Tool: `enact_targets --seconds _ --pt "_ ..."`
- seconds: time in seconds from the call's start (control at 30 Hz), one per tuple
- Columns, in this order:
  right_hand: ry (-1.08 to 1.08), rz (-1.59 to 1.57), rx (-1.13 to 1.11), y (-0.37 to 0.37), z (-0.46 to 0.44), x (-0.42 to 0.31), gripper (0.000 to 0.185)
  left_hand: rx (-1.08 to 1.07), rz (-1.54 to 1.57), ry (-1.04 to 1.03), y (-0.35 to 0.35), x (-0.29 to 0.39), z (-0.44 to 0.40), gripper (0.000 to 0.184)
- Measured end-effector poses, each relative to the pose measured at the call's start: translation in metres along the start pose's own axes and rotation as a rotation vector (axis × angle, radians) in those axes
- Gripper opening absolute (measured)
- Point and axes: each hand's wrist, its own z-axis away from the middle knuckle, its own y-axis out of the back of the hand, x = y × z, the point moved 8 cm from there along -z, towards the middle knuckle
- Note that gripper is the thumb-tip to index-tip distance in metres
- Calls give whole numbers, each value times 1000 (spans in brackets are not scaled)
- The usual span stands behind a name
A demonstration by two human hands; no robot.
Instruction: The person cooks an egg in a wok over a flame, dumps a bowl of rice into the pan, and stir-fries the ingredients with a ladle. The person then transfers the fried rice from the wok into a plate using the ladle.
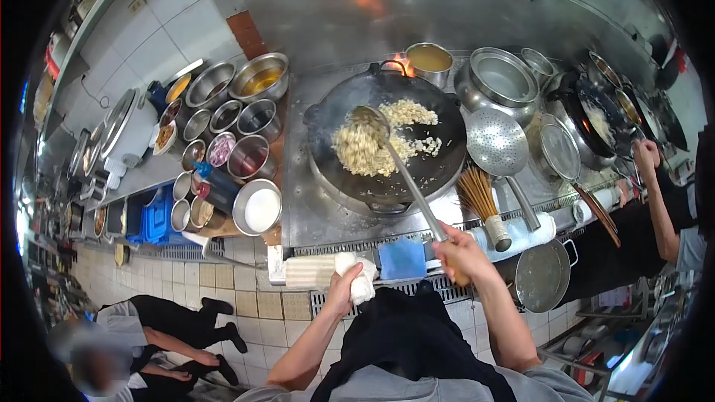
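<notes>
A large black wok (357,188) stands on the steel stove with pale chopped food (361,152) spread in it. My right hand (458,253) is wrapped round the wooden handle of a long metal ladle (410,179). The ladle's bowl is in the wok, over the food at its left. My left hand (348,286) grips a bunched white cloth (357,277) at the stove's front edge, beside a striped folded towel (309,271). A blue cloth (402,258) lies between my two hands.
Flames (402,64) rise behind the wok. A perforated skimmer (497,141) and bamboo brush (480,201) lie to its right, near a steel pot (503,78). Bowls, including one of white powder (258,207), stand left. People are at far right and lower left.
</notes>
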Motion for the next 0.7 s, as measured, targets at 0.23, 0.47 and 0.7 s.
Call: enact_targets --seconds 0.23,0.47,0.7 --pt "152 247 81 2 -15 -36 59 -116 271 133 5 -38 22 39" --pt "-75 -181 -15 20 -30 6 61 -53 170 203 2 -43 29 40" --pt "-113 -202 -119 -7 37 -5 51 49 124 23 2 -28 32 37"
